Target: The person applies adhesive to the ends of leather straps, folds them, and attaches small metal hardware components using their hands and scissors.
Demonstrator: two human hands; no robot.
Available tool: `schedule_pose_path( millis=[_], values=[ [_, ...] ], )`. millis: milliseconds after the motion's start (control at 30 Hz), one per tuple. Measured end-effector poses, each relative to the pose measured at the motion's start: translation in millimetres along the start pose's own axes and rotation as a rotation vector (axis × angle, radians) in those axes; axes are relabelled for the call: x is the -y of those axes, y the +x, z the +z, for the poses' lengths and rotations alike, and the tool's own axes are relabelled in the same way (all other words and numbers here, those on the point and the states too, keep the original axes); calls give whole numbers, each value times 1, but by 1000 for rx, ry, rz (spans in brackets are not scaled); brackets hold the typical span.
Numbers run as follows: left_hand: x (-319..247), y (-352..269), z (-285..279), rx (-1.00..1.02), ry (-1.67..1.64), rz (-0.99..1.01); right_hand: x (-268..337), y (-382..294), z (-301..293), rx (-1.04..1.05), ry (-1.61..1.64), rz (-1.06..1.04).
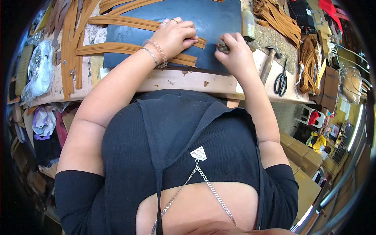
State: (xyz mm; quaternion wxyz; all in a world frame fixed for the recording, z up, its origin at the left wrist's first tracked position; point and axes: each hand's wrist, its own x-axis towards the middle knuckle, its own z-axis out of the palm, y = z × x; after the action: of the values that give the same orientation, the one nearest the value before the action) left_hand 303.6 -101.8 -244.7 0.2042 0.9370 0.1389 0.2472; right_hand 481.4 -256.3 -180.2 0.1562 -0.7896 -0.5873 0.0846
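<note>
My left hand presses down on a tan zipper tape that lies across a dark blue mat, its cut end showing right of the fingers. A second zipper tape runs beneath my left wrist to the mat's front edge. Right of these, over the mat's right side, my right hand is closed around a small roundish object, blurred and mostly covered by the fingers, so its kind cannot be told. More tan zipper tapes cross the mat's far left part.
A bottle, a hammer and black-handled scissors lie to the right on the table. Bundles of zipper tape sit beyond them. Long tapes and a plastic-wrapped bundle are at the left.
</note>
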Motion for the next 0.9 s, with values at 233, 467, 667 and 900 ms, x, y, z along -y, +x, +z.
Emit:
schedule_pose_path(
  millis=[233,467,667,900],
  values=[
    [1,-4,1,-8,10,-24,13,6,25,-60,103,-80],
    [1,-3,1,17,-3,-21,19,13,20,-78,92,-88],
    [1,-4,2,-5,11,-25,7,-1,23,-80,40,-107],
    [1,-2,3,-3,15,-23,25,13,28,-170,79,-140]
  ],
)
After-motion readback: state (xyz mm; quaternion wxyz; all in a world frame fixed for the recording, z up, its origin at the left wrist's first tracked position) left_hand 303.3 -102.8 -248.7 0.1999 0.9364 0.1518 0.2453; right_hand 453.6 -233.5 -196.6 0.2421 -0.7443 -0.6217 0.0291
